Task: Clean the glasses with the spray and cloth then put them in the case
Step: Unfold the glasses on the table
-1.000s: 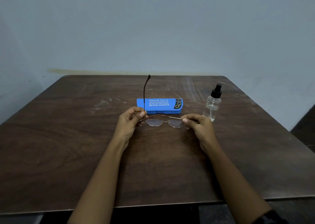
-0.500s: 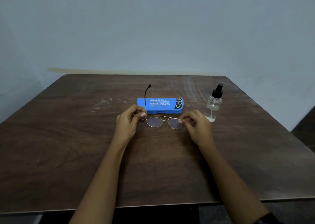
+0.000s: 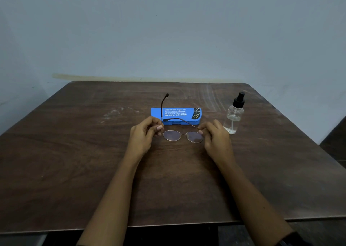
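Note:
Thin metal-framed glasses [image 3: 182, 136] hang just above the table's middle, lenses facing me. My left hand [image 3: 144, 136] pinches the left hinge, and that temple sticks straight up. My right hand [image 3: 215, 138] pinches the right hinge, where the other temple is folded across behind the lenses. A shut blue case [image 3: 176, 115] with printed lettering lies flat right behind the glasses. A clear spray bottle [image 3: 234, 114] with a black pump top stands upright to the right of my right hand. No cloth is in view.
The dark brown wooden table [image 3: 74, 161] shows pale scuff marks at the back left and back right. A pale blue wall rises close behind its far edge. The near edge runs under my forearms.
The upright left temple has dropped lower as the glasses came down slightly. My right hand's fingers have shifted at the right hinge, and the right temple has swung inward behind the lenses.

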### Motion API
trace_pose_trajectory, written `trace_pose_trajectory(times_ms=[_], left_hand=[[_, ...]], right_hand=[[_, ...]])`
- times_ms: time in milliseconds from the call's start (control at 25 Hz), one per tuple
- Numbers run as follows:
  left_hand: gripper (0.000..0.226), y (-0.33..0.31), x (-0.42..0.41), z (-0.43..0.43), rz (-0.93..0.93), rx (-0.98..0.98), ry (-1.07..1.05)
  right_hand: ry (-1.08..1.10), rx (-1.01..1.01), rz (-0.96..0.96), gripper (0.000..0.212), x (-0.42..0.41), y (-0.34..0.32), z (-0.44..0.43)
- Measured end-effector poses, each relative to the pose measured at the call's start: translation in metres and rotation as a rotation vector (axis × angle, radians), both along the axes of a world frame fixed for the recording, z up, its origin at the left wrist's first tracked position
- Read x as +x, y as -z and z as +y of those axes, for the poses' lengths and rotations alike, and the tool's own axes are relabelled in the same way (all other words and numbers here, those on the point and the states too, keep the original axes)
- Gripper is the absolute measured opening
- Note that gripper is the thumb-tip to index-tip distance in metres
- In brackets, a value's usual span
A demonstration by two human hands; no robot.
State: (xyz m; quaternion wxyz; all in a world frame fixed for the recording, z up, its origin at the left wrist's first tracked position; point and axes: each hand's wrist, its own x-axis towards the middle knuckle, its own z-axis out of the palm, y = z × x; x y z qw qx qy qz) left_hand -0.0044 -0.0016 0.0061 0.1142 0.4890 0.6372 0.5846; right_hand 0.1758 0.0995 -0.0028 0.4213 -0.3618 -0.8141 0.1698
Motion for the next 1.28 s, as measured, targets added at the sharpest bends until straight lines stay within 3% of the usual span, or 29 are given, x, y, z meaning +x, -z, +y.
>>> trace_pose_trajectory(times_ms=[920, 1280], left_hand=[[0.011, 0.003, -0.003, 0.0, 0.066, -0.047, -0.05], [0.009, 0.009, -0.006, 0.003, 0.294, 0.035, -0.152]], right_hand=[[-0.054, -0.245, 0.31, 0.008, 0.0, 0.005, 0.011], [-0.114, -0.255, 0.395, 0.012, 0.0, 0.005, 0.012]])
